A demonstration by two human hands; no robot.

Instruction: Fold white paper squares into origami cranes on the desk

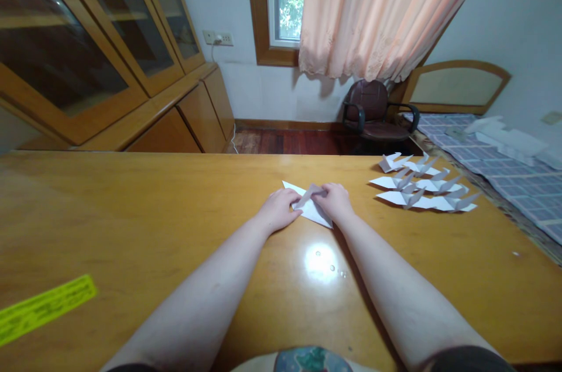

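Paper [315,212] — near table edge [246,157], apart from cranes [434,186].

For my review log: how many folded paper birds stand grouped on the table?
6 paper birds, at the right of the table: two in the far row, two in the middle, two near. They overlap, so another may be hidden.

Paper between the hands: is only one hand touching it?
No, the left hand and right hand both touch the paper.

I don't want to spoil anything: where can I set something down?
The glossy brown wooden table is bare between the yellow printed strip and the left hand. Crowded: far right, white paper birds; centre, folded white sheet, right hand.
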